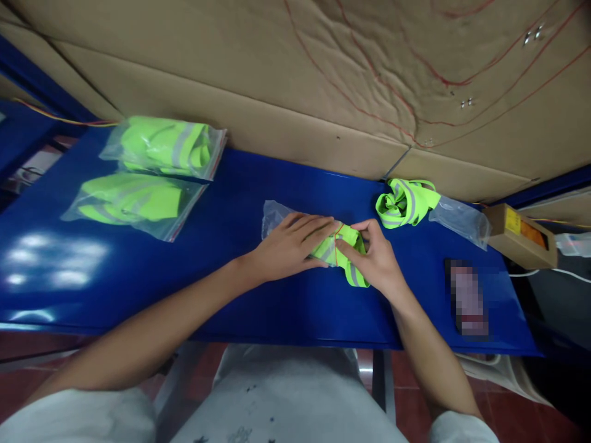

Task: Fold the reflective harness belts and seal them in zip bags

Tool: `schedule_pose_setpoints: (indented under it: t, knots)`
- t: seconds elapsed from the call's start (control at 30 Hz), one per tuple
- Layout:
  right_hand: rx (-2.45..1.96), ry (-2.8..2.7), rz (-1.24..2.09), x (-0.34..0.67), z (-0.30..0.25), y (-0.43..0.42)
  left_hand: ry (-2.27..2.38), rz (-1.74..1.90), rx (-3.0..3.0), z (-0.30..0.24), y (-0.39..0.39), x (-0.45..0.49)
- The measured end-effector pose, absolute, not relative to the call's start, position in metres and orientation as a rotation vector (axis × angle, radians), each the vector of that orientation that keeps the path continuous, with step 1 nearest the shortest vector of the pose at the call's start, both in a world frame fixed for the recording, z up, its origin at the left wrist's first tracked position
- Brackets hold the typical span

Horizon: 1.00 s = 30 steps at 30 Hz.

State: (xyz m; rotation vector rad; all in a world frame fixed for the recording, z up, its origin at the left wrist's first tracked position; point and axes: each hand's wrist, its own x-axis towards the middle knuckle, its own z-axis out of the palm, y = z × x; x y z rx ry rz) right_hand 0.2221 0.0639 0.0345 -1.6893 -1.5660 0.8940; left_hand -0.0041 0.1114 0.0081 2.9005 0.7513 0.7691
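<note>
A folded neon-green reflective vest (349, 266) lies on the blue table (240, 203), partly inside a clear plastic bag (274, 216). My left hand (289, 245) lies over the bag and the vest's left end, fingers stretched out and pressing down. My right hand (376, 258) pinches the vest's right end at the bag's red-edged mouth. Another loose green vest (405, 202) sits farther back to the right, beside an empty clear bag (462, 220).
Two bagged green vests (166, 146) (132, 203) lie at the table's back left. A cardboard wall (323, 80) runs behind the table. A small cardboard box (519, 235) and a blurred flat object (467, 298) sit at the right.
</note>
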Motion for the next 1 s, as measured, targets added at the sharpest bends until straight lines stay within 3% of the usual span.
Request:
schedule_pose_setpoints:
  t: [0.27, 0.47, 0.57, 0.77, 1.0]
  knots:
    - [-1.579, -1.494, 0.977, 0.213, 0.020, 0.065, 0.781, 0.653, 3.094, 0.016, 0.101, 0.004]
    - [-1.115, -1.471, 1.492, 0.214, 0.033, 0.059, 0.914, 0.663, 2.904, 0.011, 0.125, -0.014]
    - [-1.031, -1.431, 1.574, 0.218, 0.037, 0.061, 0.929, 0.682, 2.790, 0.013, 0.130, -0.020]
    - [-1.192, -1.440, 1.369, 0.215, 0.016, 0.066, 0.819, 0.566, 2.912, 0.022, 0.115, -0.012]
    - [-1.577, -1.635, 0.790, 0.194, 0.013, 0.060, 0.783, 0.616, 3.012, 0.015, 0.104, 0.001]
